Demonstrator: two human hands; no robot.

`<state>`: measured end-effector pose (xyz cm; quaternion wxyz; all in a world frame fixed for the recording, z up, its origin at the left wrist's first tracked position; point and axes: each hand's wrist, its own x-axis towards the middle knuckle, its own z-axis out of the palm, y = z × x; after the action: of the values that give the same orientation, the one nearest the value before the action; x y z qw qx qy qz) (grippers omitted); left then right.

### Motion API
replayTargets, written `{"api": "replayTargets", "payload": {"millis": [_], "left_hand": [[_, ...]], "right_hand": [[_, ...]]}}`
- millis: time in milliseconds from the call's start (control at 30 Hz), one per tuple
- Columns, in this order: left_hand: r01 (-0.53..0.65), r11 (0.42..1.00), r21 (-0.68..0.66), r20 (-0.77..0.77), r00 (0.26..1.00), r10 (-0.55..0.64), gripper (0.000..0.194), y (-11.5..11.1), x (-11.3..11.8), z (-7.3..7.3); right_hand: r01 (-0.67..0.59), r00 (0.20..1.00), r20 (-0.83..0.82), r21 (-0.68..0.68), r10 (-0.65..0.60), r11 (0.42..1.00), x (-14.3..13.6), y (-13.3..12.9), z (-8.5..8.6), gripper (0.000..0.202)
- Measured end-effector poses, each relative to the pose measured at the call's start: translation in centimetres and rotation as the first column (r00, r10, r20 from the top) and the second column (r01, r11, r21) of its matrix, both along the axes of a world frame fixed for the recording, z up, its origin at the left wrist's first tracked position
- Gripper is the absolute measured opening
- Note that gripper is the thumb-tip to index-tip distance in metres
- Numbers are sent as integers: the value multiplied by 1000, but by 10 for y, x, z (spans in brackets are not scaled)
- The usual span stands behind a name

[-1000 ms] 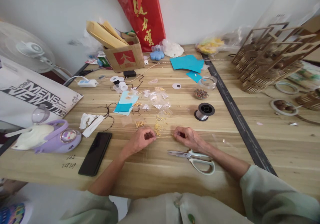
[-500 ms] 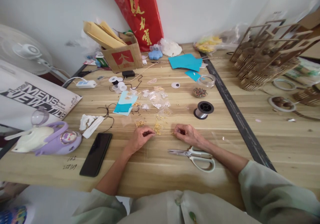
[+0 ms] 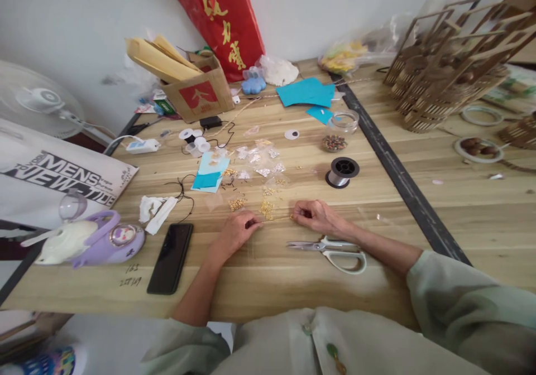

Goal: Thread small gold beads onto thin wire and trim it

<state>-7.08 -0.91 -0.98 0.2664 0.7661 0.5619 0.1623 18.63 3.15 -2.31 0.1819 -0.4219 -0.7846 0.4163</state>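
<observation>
Between my two hands a thin strand of gold beads (image 3: 276, 219) is stretched just over the table. My left hand (image 3: 240, 229) pinches its left end, thumb against fingers. At the other end my right hand (image 3: 314, 216) is closed on the strand, fingertips curled inward. Just behind the strand lies a pile of small gold beads (image 3: 267, 208), with another heap of gold beads (image 3: 237, 203) behind my left hand. White-handled scissors (image 3: 329, 246) lie in front of my right hand, blades pointing left. A spool of clear line (image 3: 341, 173) stands beyond it.
A black phone (image 3: 170, 259) and a lilac kettle-shaped cup (image 3: 109, 241) are on the left. Small plastic bags (image 3: 263, 157), blue cards (image 3: 307, 92) and a jar of beads (image 3: 334, 143) lie farther back. Wooden baskets (image 3: 435, 93) stand at the right.
The camera view has shifted and tilted slightly. Both hands keep their pinch on the strand, which looks a little more taut.
</observation>
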Motion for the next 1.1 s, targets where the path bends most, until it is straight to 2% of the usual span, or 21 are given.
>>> {"api": "replayTargets", "payload": {"millis": [333, 733, 1100], "left_hand": [[26, 999, -43, -23, 999, -27, 19, 0, -1, 3], [19, 991, -131, -10, 1000, -21, 17, -1, -4, 4], [13, 989, -146, -30, 999, -18, 19, -2, -5, 6]], "right_hand": [[-44, 982, 186, 116, 22, 992, -3, -5, 6, 12], [-54, 978, 206, 129, 27, 990, -2, -5, 5, 10], [-80, 970, 237, 140, 45, 987, -2, -5, 9, 11]]}}
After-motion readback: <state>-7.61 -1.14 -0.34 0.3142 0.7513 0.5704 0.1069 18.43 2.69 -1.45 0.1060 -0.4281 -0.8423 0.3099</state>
